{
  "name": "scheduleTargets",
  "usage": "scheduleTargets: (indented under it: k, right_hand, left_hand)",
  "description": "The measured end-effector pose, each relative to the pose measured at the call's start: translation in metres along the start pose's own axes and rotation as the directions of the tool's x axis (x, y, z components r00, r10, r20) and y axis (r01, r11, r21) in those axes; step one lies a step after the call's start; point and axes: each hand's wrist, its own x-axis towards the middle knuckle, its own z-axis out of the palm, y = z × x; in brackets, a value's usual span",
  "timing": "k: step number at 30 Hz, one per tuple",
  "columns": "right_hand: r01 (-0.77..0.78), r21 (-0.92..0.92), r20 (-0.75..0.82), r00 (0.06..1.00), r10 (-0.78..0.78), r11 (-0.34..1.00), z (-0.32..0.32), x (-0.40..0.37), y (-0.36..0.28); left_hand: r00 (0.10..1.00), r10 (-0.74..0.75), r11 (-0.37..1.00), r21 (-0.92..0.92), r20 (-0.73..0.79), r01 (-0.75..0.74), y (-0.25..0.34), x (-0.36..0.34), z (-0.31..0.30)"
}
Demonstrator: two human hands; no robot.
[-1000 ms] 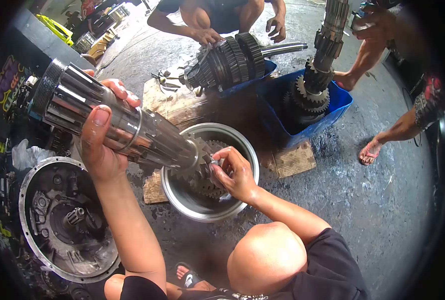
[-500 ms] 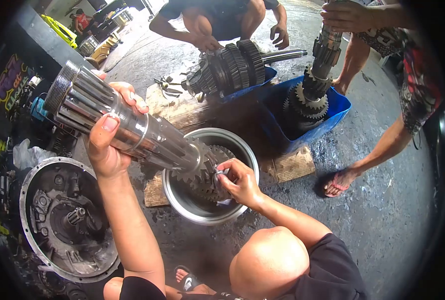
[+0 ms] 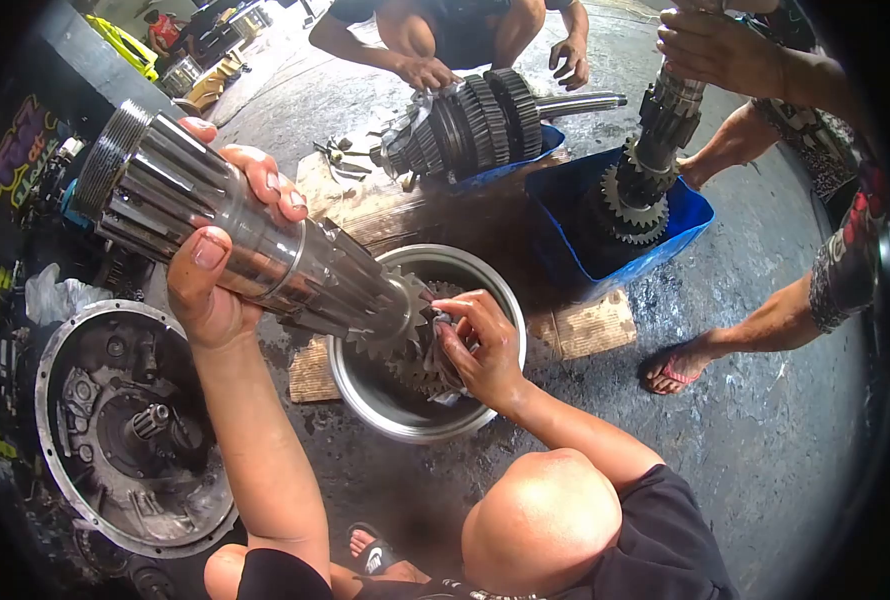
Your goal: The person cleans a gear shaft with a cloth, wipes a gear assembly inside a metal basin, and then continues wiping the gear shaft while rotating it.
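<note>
My left hand [image 3: 230,215] is wrapped round a thick splined gear shaft [image 3: 260,240], threaded at its upper end and tilted down to the right. The shaft's toothed lower end [image 3: 405,345] hangs over a round metal basin [image 3: 485,270]. My right hand [image 3: 480,345] has its fingers pinched at the gear teeth there, with a crumpled greyish rag [image 3: 443,320] partly showing between them. Part of the rag and of the lower gear is hidden behind my fingers. More gear teeth show inside the basin, dark with oil.
A gearbox housing [image 3: 65,480] stands at the left. Across from me, a person's hand [image 3: 425,72] touches a gear stack [image 3: 465,130] on cardboard [image 3: 585,325]. At the right, another person's hand [image 3: 720,50] holds a geared shaft [image 3: 655,150] in a blue tub [image 3: 695,225].
My right hand's fingertips have moved slightly up along the gear teeth. My left hand keeps its hold on the gear shaft. The whole view has shifted a little.
</note>
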Motion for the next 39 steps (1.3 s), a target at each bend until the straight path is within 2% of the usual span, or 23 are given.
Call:
scheduleTargets:
  k: [3,5,7,10,13,17,19,21,22,23,25,26,28,29,30,31,32,34,37,39]
  right_hand:
    - [-0.028,0.011,0.023,0.999,0.028,1.0,0.0,-0.009,0.008]
    - [-0.209,0.142,0.004,0.978,0.211,0.968,0.001,-0.009,0.005]
    - [-0.204,0.178,-0.011,0.978,0.209,0.963,-0.001,0.002,-0.002]
    - [-0.041,0.077,0.007,0.999,0.041,0.996,-0.003,0.01,-0.011]
    - [0.002,-0.019,0.05,0.999,-0.001,1.0,-0.007,0.0,0.001]
    - [0.007,-0.009,0.07,0.998,-0.007,1.0,-0.008,0.001,-0.004]
    - [0.027,0.007,0.03,0.999,-0.028,1.0,-0.006,0.015,-0.011]
    - [-0.098,0.129,0.018,0.995,0.096,0.987,-0.006,0.024,-0.023]
    - [-0.006,0.039,0.027,1.0,0.005,0.999,-0.006,0.025,-0.022]
    - [-0.002,0.041,0.025,1.0,0.001,0.999,-0.006,0.026,-0.02]
    - [0.137,0.035,-0.013,0.991,-0.137,0.99,-0.004,0.025,-0.015]
    - [0.134,0.042,-0.009,0.991,-0.134,0.99,-0.004,0.022,-0.013]
    - [-0.014,0.085,-0.006,1.0,0.015,0.996,-0.002,0.017,-0.01]
    - [-0.012,0.093,-0.004,1.0,0.012,0.996,-0.001,0.016,-0.008]
    - [-0.129,0.193,-0.015,0.991,0.135,0.973,0.0,0.014,-0.006]
    - [-0.246,0.288,-0.013,0.965,0.261,0.925,0.002,0.011,-0.002]
    - [-0.246,0.321,-0.015,0.964,0.264,0.915,0.007,0.008,0.007]
    - [-0.219,0.3,-0.021,0.971,0.236,0.928,0.004,0.012,-0.001]
    - [-0.188,0.21,0.0,0.981,0.192,0.959,-0.002,0.015,-0.005]
    - [-0.13,0.055,0.064,0.99,0.126,0.99,-0.006,0.015,0.0]
  left_hand:
    - [1.0,0.019,1.0,-0.025,-0.005,-0.019,0.0,-0.001,0.0]
    - [1.0,0.019,1.0,-0.012,0.016,-0.019,0.001,-0.002,0.0]
    - [1.0,0.02,1.0,-0.004,0.008,-0.02,0.002,-0.002,0.002]
    - [1.0,0.014,1.0,-0.001,-0.004,-0.014,0.002,-0.003,0.001]
    - [1.0,0.015,1.0,-0.001,0.002,-0.015,0.003,0.0,-0.001]
    - [1.0,-0.009,1.0,-0.029,-0.009,0.008,0.003,-0.001,-0.001]
    - [1.0,-0.003,1.0,-0.027,-0.006,0.002,0.0,0.001,0.0]
    - [1.0,0.002,1.0,-0.014,-0.01,-0.002,-0.002,0.001,0.003]
    - [1.0,-0.01,1.0,-0.001,-0.017,0.01,-0.002,0.001,0.004]
    - [1.0,-0.021,1.0,0.014,-0.023,0.021,-0.001,0.002,0.004]
    - [1.0,-0.016,0.999,0.034,-0.022,0.016,-0.002,0.003,0.0]
    - [1.0,-0.021,0.998,0.054,-0.024,0.022,-0.001,0.001,-0.001]
    - [0.999,-0.021,0.991,0.134,-0.033,0.025,0.004,0.0,0.0]
    - [0.999,-0.016,0.979,0.204,-0.038,0.024,0.007,0.002,0.002]
    - [0.996,0.024,0.963,0.271,-0.084,0.0,0.009,0.002,0.007]
    - [0.996,0.018,0.962,0.273,-0.086,0.006,0.009,0.001,0.009]
    - [0.994,0.01,0.971,0.237,-0.107,0.015,0.009,0.0,0.01]
    - [0.99,0.01,0.99,0.144,-0.138,0.01,0.003,0.0,0.007]
    - [0.982,0.001,0.991,0.129,-0.19,0.024,0.001,0.001,0.012]
    - [0.98,0.004,0.989,0.148,-0.197,0.025,0.0,0.002,0.013]
